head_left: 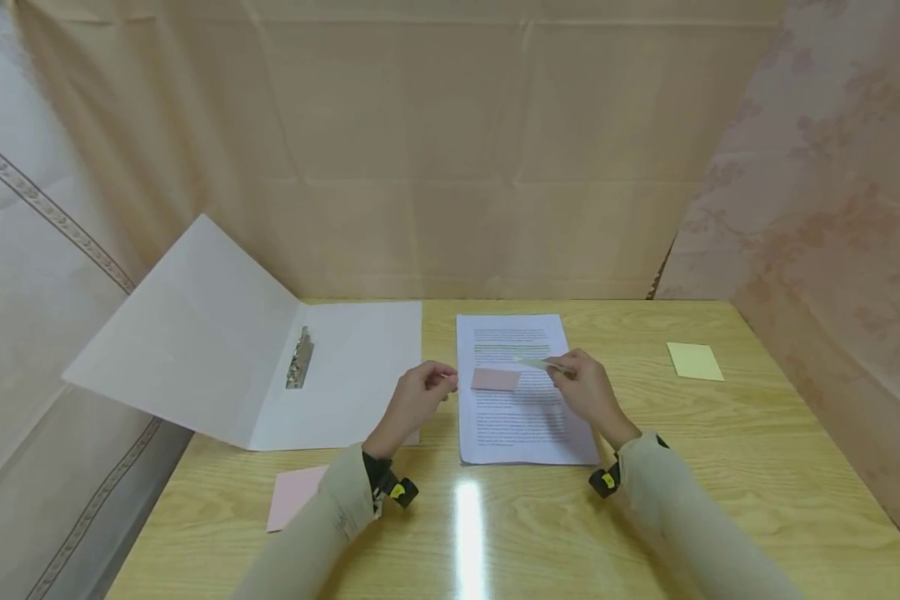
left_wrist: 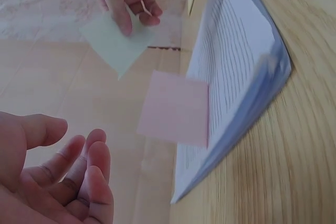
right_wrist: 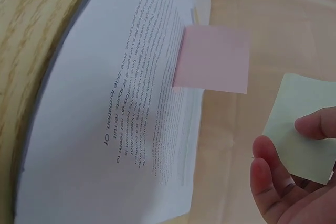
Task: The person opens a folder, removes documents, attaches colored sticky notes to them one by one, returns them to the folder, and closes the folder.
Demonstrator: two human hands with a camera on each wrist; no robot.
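A pale yellow-green sticky note [right_wrist: 299, 114] is pinched between the thumb and fingers of my right hand [head_left: 587, 390], above the right part of a printed paper stack [head_left: 528, 433]. On the top page stands a pink sticky note [right_wrist: 212, 59], one edge against the print and the rest sticking up from the sheet. My left hand [head_left: 420, 400] hovers by the stack's left edge, near the pink note. In the left wrist view its fingers [left_wrist: 97, 156] are loosely bent, thumb apart, with nothing between them. A line on the top page is highlighted in green.
An open white folder [head_left: 360, 367] with a metal clip [head_left: 299, 358] lies left of the stack, its cover raised. A pink sticky pad [head_left: 292, 496] is partly hidden by my left sleeve. At the right of the table lies a yellow sticky pad [head_left: 694, 361]. Curtains hang behind.
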